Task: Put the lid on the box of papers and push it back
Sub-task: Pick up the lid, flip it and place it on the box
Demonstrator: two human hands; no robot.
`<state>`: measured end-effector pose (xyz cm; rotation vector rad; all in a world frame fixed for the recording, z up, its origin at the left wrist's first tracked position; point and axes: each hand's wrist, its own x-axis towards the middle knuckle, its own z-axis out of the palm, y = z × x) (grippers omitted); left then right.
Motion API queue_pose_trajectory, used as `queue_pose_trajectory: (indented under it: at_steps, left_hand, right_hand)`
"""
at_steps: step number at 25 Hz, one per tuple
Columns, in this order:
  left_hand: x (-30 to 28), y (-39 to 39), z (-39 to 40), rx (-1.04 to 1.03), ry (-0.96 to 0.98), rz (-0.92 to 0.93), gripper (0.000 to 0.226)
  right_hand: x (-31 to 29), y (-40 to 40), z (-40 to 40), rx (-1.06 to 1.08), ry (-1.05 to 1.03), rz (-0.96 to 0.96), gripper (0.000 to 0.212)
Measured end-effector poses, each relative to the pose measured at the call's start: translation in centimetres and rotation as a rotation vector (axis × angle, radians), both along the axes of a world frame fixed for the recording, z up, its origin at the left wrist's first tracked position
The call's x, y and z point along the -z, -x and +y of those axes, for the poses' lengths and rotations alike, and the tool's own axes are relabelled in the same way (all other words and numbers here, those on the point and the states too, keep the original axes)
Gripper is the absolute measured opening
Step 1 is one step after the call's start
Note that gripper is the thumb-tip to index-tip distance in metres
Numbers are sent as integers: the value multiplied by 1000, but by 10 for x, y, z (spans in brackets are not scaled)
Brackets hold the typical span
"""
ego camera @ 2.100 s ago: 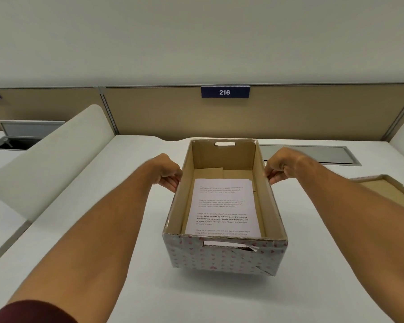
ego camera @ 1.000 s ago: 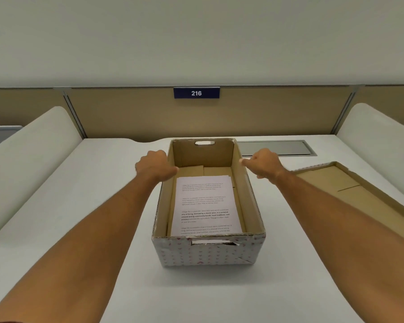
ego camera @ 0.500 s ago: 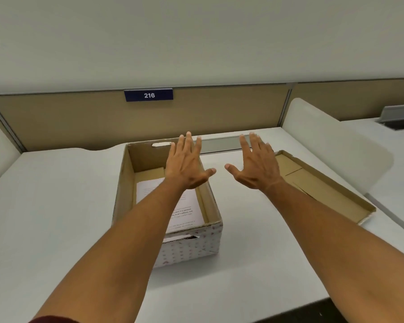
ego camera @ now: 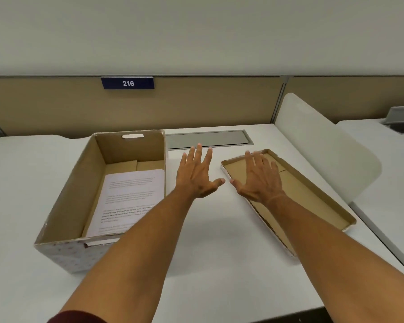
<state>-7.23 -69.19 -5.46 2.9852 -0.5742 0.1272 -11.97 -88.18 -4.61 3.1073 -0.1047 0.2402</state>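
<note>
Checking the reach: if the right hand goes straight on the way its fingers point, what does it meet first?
Probably the lid: the open right hand already hovers over its far end, fingers aimed at the far rim. Height above it is unclear.

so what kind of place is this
Most likely an open-plan office workstation: a white desk, a tan partition bearing a numbered "216" sign, and a grey cable hatch set into the desk.

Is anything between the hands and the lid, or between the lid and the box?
Nothing visible. The right hand is already over the lid; the left hand is beside it. Only bare table separates lid and open box.
</note>
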Motion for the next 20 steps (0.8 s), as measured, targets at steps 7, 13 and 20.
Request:
queue_pose_trajectory:
  at_steps: [7,13,20]
  left_hand:
    - [36,4,-31,-144,-34,81,97]
    - [50,4,-28,-196,-31,90,98]
    - [52,6,-27,-217,42,155,97]
  right_hand:
    - [44,-13,-35,-92,-54,108,39]
    - [69,-18,-35,-60,-172,248,21]
    - [54,-28,-42,-29,-278,289,19]
